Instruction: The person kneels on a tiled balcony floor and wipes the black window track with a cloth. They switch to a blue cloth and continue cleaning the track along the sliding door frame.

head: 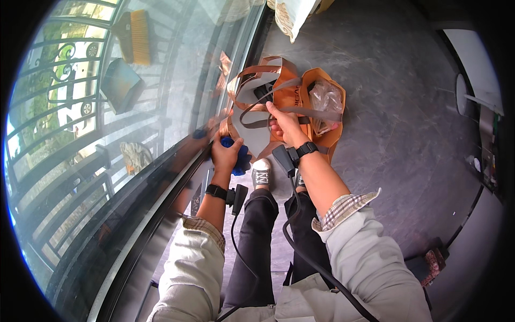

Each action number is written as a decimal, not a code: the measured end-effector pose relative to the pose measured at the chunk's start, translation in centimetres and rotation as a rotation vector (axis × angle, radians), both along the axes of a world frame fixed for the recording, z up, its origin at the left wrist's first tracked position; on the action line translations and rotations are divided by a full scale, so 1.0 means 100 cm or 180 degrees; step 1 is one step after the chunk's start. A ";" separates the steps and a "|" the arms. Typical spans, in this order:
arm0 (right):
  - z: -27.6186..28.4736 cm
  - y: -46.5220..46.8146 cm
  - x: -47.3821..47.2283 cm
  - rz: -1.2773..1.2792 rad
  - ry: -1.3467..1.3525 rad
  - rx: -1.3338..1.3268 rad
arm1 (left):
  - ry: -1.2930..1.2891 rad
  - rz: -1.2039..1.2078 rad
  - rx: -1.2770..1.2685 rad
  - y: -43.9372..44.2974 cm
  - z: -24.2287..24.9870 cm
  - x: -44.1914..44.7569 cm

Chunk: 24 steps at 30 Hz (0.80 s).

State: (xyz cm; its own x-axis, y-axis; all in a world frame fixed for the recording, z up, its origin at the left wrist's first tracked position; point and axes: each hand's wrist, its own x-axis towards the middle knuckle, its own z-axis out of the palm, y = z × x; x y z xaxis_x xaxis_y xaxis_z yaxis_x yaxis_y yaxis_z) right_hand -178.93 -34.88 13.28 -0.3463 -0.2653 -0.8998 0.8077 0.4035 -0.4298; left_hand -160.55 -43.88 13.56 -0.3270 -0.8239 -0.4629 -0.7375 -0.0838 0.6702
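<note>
My left hand (226,155) grips a bunched dark-blue item (240,161), perhaps fabric, beside the window frame. Just above it is a shiny copper-coloured strip (227,126) of a bag; whether the fingers also hold this strip is unclear. My right hand (287,124) is closed around a grey-brown bag strap (318,114), thumb pointing up. Beneath it stand an orange bag (338,133) with a crumpled clear plastic bag (326,100) inside, and a wide-mouthed bag with a pale lining (253,139) and copper-coloured handle (245,74). A black object (263,93) shows inside the pale-lined bag.
A large glass pane (173,100) with a dark frame runs along my left. Beyond it are a broom (139,38), a dustpan (120,86) and metal railings. Pale patterned fabric (295,18) hangs at the top. My shoe (261,173) is close to the bags on the grey floor (386,120).
</note>
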 end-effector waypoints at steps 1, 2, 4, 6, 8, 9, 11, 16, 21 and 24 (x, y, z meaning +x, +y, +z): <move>-0.004 -0.003 0.002 -0.0217 -0.0085 0.0035 | 0.0151 0.0003 0.0211 -0.002 -0.001 -0.001; -0.008 -0.007 0.003 -0.0404 -0.0224 -0.0090 | 0.0254 -0.0004 0.0560 -0.004 -0.001 -0.001; -0.017 -0.013 0.002 -0.0697 -0.0013 -0.0076 | 0.0479 0.0161 0.1004 -0.005 0.000 -0.003; -0.024 -0.018 -0.003 -0.0242 0.1331 -0.0386 | 0.0773 0.0505 0.1183 -0.005 0.003 -0.007; -0.029 -0.022 -0.009 0.0657 0.2835 -0.0513 | 0.0875 0.0680 0.1284 -0.005 0.007 -0.013; -0.030 -0.026 -0.011 0.1038 0.3791 -0.0470 | 0.1007 0.0725 0.1331 -0.005 0.009 -0.018; -0.029 -0.035 -0.014 0.1941 0.5498 -0.0139 | 0.0883 0.0628 0.1361 -0.007 0.012 -0.025; -0.016 -0.059 0.000 0.1884 0.1232 -0.1315 | 0.0954 0.0371 0.1332 -0.003 0.016 -0.043; 0.032 -0.004 0.006 0.1630 -0.0152 -0.1997 | -0.0051 -0.1047 0.0336 0.040 0.065 -0.042; 0.076 0.035 0.007 0.1184 -0.0636 -0.1544 | -0.0385 -0.1879 0.0332 0.081 0.122 -0.044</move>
